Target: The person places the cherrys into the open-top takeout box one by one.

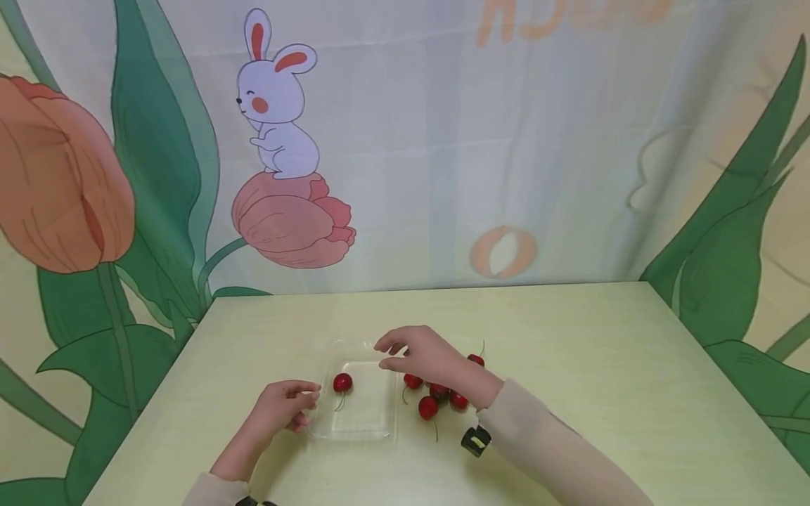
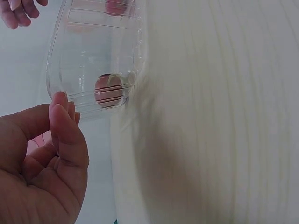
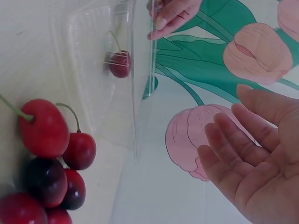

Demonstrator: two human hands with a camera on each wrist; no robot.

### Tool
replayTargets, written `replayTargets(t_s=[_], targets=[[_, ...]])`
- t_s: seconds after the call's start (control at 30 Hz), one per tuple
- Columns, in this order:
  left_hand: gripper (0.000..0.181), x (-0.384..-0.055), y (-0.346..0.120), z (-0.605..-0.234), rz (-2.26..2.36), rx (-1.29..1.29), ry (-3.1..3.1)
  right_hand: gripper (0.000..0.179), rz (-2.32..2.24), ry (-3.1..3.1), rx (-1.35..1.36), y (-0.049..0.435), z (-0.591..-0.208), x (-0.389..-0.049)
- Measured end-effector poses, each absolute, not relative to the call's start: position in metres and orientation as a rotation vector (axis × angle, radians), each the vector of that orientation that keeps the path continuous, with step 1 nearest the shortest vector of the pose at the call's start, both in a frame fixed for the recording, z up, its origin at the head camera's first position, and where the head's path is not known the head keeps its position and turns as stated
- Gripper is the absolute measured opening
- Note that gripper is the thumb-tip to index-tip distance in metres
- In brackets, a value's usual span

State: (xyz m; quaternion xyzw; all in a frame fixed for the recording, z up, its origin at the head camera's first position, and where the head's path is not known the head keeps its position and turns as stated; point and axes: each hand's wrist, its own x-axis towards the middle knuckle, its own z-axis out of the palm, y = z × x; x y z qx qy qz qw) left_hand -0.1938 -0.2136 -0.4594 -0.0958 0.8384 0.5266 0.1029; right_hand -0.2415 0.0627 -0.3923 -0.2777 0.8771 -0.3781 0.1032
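Note:
A clear plastic box (image 1: 363,430) stands on the table with one red cherry (image 1: 342,382) inside, its stem attached. At the box's left side is my left hand (image 1: 282,409), whose fingertips (image 2: 60,103) pinch the rim. My right hand (image 1: 419,353) is raised over the box's right edge. Nothing is in it, and its fingers are relaxed and spread in the right wrist view. Several cherries (image 1: 427,407) lie in a group right of the box, partly hidden under the right forearm; the right wrist view shows one large red cherry (image 3: 44,128) close up.
The pale table (image 1: 569,337) reaches back to a printed curtain (image 1: 430,140) with a rabbit and tulips. A black wrist strap piece (image 1: 476,440) is on the right sleeve (image 1: 550,443).

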Motion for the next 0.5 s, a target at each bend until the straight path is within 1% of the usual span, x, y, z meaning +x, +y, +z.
replayTargets(t_s=[0.5], targets=[[0.032, -0.193, -0.216, -0.46, 1.568, -0.266, 2.475, 0.028, -1.162, 2.622, -0.796, 0.095, -0.396, -0.232]])
